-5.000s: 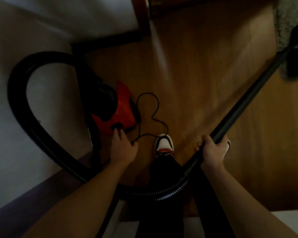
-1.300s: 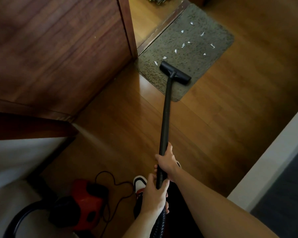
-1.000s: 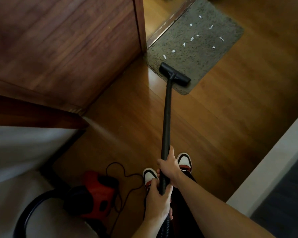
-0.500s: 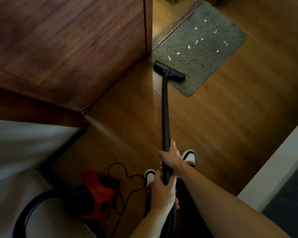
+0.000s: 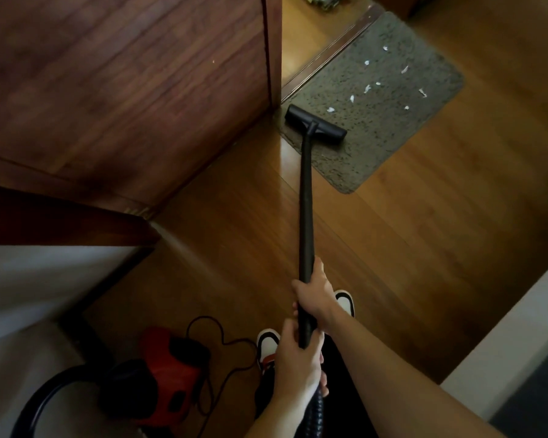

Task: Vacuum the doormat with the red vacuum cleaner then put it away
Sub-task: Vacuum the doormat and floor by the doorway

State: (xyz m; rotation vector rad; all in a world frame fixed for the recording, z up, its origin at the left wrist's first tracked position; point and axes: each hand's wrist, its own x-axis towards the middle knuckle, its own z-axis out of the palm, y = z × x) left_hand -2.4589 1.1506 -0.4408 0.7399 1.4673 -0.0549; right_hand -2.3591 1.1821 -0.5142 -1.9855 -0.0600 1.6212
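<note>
Where the wooden floor (image 5: 424, 248) spreads out ahead of both hands, a dark wooden door panel (image 5: 124, 90) rises far to the left of them. The grey doormat (image 5: 393, 121) lies well beyond the hands, ahead and slightly to the right, with one corner close to the panel's edge. The red vacuum cleaner (image 5: 168, 374) sits on the floor to the left of the left hand, beside a pale wall (image 5: 29, 279), and its black hose (image 5: 45, 403) curves off from it at the lower left. A long black wand (image 5: 306, 200) runs from the hands straight forward to the mat. The right hand (image 5: 315, 295) is wrapped around the wand higher up, fingers curled about the tube. The left hand (image 5: 298, 361) grips it just behind, nearer the body, where the ribbed hose joins. The flat floor nozzle (image 5: 315, 123) at the wand's far end rests on the mat's near corner. Two white, black and red shoes (image 5: 266, 343) show under the hands. A thin black cord (image 5: 222, 343) loops on the floor between the left hand and the cleaner. Small white scraps (image 5: 367, 88) lie scattered on the mat beyond the nozzle.
</note>
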